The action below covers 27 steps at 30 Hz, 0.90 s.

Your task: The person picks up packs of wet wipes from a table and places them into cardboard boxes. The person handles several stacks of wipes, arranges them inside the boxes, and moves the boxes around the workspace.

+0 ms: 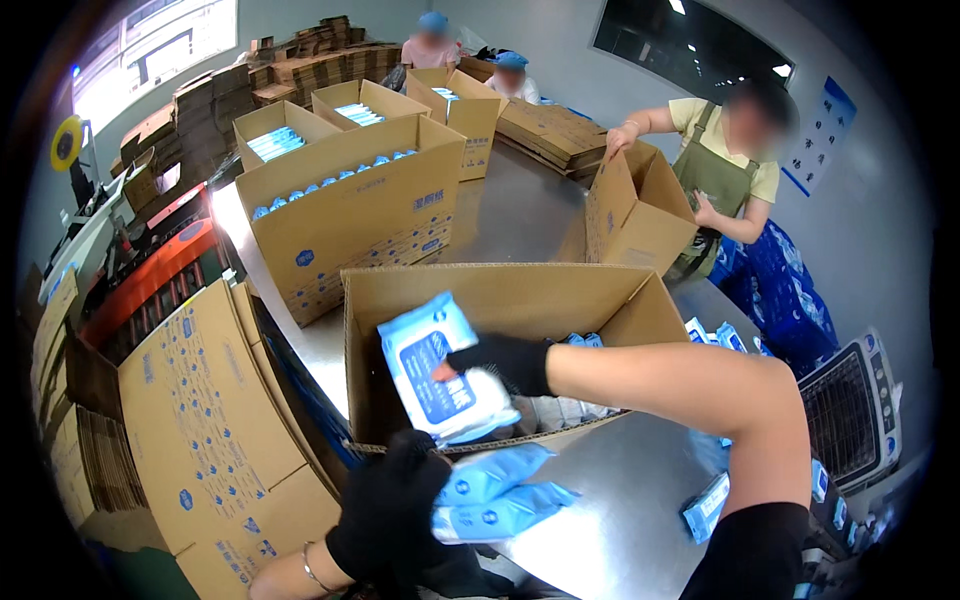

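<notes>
My right hand (500, 366), in a black glove with bare fingertips, grips a blue and white pack of wet wipes (432, 390). It holds the pack tilted over the left part of an open cardboard box (520, 287). Several more packs lie inside that box toward its right, partly hidden by my right forearm. At the near side of the box, my left hand (392, 505), also black-gloved, is closed at the ends of two blue wipe packs (505, 510). Its fingers are partly hidden behind the packs.
A filled carton (360, 225) stands beyond my box on the metal table (515, 215), with other filled cartons behind. Flattened cardboard (210, 420) leans at left by an orange roller conveyor (150, 285). Loose packs (707, 508) lie at right. A co-worker (725, 160) handles an open carton (640, 205).
</notes>
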### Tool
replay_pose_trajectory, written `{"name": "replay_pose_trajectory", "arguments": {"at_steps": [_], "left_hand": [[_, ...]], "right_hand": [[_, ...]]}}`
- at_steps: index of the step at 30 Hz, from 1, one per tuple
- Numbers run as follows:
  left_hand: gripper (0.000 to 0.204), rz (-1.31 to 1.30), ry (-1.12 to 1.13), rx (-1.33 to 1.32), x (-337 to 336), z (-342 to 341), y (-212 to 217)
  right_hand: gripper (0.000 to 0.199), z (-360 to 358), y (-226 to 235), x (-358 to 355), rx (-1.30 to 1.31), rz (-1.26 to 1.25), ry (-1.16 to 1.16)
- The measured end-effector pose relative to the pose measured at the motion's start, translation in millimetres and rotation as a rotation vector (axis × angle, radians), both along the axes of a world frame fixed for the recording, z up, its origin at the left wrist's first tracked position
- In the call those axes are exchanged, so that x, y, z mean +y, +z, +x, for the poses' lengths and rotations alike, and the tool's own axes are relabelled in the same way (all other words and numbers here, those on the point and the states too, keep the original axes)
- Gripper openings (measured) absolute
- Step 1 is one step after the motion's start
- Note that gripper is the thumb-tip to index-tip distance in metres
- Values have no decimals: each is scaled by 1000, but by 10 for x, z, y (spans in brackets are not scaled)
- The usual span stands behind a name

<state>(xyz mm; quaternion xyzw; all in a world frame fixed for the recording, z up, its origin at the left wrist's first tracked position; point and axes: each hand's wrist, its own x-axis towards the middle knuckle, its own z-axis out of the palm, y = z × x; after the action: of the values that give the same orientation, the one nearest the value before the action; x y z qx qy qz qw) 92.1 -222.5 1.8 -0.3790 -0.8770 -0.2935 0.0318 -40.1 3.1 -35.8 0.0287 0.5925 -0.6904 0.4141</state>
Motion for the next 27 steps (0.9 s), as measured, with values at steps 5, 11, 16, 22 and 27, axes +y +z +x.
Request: {"name": "replay_pose_trajectory", "arguments": {"at_steps": [5, 11, 16, 22, 27], "left_hand": [[66, 64, 74, 92, 108, 471, -200], [54, -13, 1, -7, 250, 494, 59], [70, 249, -150, -267, 54, 336, 125], [72, 1197, -128, -1089, -183, 170, 489], [69, 1075, -18, -796, 154, -200, 872]], "right_hand": [[53, 14, -538, -44, 347, 401, 281], [50, 105, -732, -364, 936, 1334, 895], [56, -31, -667, -87, 808, 1129, 762], [89, 728, 1510, 56, 808, 120, -22], [97, 1025, 1600, -45, 1163, 164, -140]]}}
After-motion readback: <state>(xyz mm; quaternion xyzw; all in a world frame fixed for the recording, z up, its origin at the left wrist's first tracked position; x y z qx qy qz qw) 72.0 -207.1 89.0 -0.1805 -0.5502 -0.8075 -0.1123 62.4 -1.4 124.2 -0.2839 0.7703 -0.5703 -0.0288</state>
